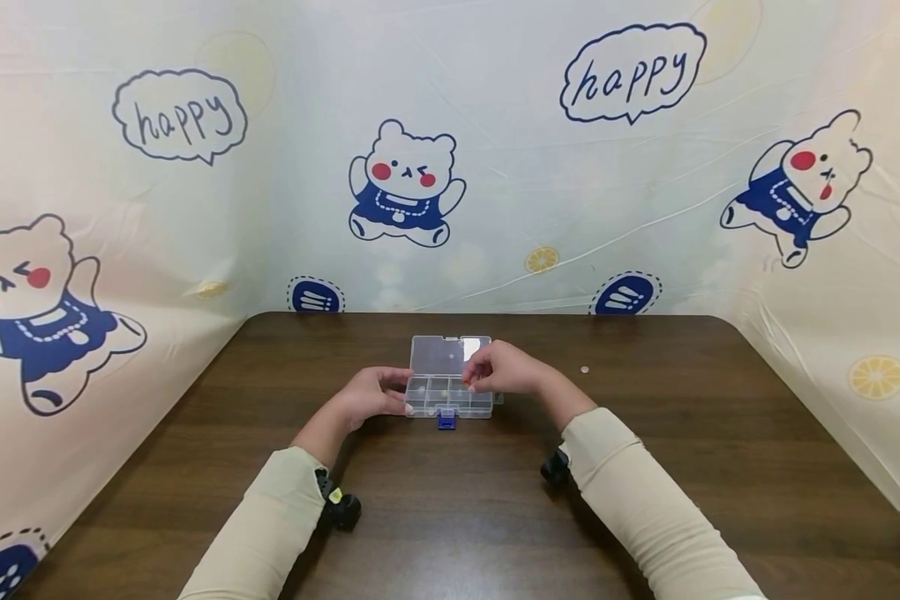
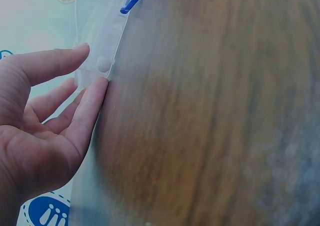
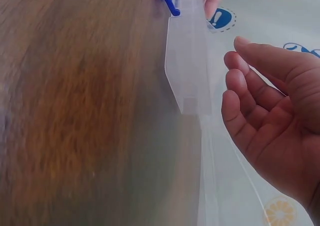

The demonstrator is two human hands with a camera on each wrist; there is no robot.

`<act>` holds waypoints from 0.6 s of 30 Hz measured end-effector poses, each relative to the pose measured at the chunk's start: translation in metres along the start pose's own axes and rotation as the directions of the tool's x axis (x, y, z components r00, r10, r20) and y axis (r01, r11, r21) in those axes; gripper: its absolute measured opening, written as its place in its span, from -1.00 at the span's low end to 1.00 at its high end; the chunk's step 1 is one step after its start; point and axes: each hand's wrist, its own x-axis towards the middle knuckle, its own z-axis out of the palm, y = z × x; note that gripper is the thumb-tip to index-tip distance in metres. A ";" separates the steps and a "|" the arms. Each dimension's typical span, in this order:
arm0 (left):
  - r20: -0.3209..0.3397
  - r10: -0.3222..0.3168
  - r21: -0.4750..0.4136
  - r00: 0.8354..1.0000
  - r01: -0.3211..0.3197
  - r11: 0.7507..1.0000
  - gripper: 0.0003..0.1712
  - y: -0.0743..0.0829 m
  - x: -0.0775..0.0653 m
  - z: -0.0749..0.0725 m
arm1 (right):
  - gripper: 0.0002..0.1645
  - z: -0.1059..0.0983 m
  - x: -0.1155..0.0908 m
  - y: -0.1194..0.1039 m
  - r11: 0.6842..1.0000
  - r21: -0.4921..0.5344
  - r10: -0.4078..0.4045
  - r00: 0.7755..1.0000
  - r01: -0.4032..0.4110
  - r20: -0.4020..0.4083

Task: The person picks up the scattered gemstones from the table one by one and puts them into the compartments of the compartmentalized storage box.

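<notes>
A clear plastic compartment box (image 1: 438, 408) sits on the table with its lid (image 1: 437, 357) raised at the back and a blue latch (image 1: 447, 420) at the front. My left hand (image 1: 371, 393) grips the box's left end, thumb at the front corner and fingers farther back. Over the right-hand compartments, my right hand (image 1: 506, 368) has thumb and fingertips drawn together. A small orange piece (image 1: 467, 382) shows at those fingertips, too tiny to name. Tiny pale and yellowish pieces (image 1: 444, 392) lie in other compartments. In the right wrist view, the pinch itself is hidden.
One small pale round piece (image 1: 585, 369) lies on the brown wooden table (image 1: 450, 508), right of the box. A printed cloth (image 1: 495, 208) with bears and lettering hangs behind the table and along both sides. Dark cameras (image 1: 345, 512) are strapped at both wrists.
</notes>
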 end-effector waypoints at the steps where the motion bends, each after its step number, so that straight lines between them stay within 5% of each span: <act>1: 0.000 0.000 0.000 1.000 0.000 1.000 -0.23 0.000 0.000 0.000 | -0.88 0.001 0.001 0.000 1.000 -0.002 -0.006 1.000 0.006 0.006; 18: -0.008 -0.004 0.008 1.000 0.004 1.000 -0.22 0.001 -0.002 0.000 | -0.88 0.009 0.003 0.004 1.000 -0.007 0.005 1.000 -0.005 0.009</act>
